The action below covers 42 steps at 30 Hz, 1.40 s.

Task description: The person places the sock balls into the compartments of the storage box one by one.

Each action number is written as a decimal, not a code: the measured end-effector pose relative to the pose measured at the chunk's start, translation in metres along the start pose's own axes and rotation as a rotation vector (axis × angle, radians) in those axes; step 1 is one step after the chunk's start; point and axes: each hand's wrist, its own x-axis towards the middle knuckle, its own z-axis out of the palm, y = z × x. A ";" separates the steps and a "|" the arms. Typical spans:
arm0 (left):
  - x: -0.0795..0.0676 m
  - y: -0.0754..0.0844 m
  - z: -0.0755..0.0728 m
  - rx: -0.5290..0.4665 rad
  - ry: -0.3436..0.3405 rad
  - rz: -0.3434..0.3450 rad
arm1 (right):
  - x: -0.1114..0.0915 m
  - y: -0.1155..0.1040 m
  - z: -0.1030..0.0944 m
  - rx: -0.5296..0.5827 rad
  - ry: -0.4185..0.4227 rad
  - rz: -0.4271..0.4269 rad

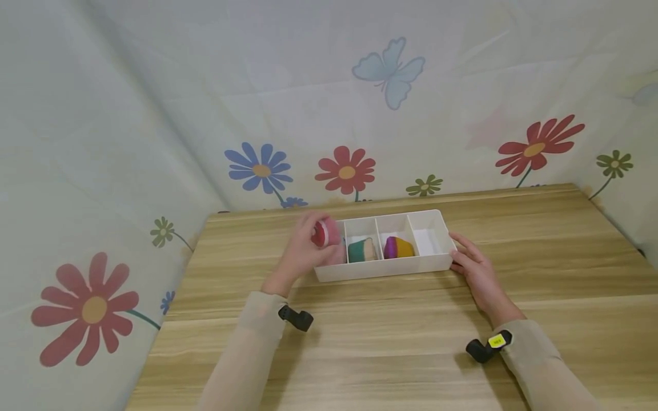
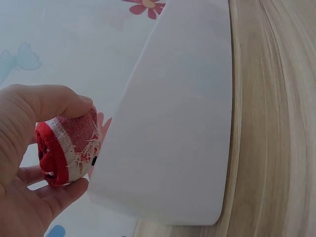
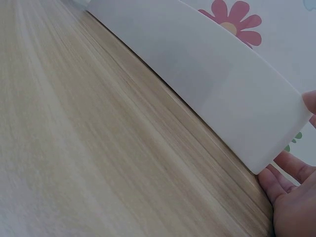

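Observation:
My left hand [image 1: 300,251] grips a rolled-up red, pink and white sock [image 2: 74,145] between thumb and fingers, at the left end of a white divided box [image 1: 390,266]. Pink fabric also shows below it in the leftmost compartment, partly hidden by the hand. A green and cream fabric roll [image 1: 362,250] lies in the second compartment, and a purple and yellow one [image 1: 399,248] in the third. At the box's right end, my right hand [image 1: 475,274] touches the end wall with its fingertips; in the right wrist view, fingers [image 3: 274,182] rest low by the bottom corner.
The box stands on a wood-grain table [image 1: 390,337], towards its back edge. The rightmost compartment [image 1: 430,241] shows its white floor. Behind the table hangs a pale cloth [image 1: 298,85] printed with flowers and a butterfly.

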 end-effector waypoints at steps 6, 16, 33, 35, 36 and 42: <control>0.002 0.005 0.007 -0.013 0.007 0.008 | 0.000 0.000 -0.001 -0.004 0.003 0.010; 0.006 0.011 0.014 -0.029 -0.003 0.037 | 0.000 -0.002 0.001 -0.020 0.011 0.029; 0.013 0.028 0.034 -0.037 -0.024 0.086 | 0.000 -0.001 0.001 0.000 0.010 0.016; 0.013 0.031 0.036 -0.043 -0.030 0.102 | 0.000 0.000 0.000 0.001 0.011 0.015; 0.014 0.032 0.037 -0.045 -0.032 0.108 | 0.000 0.000 0.000 0.001 0.012 0.015; 0.017 0.039 0.044 -0.008 -0.048 0.105 | 0.001 0.001 0.000 0.003 0.018 0.020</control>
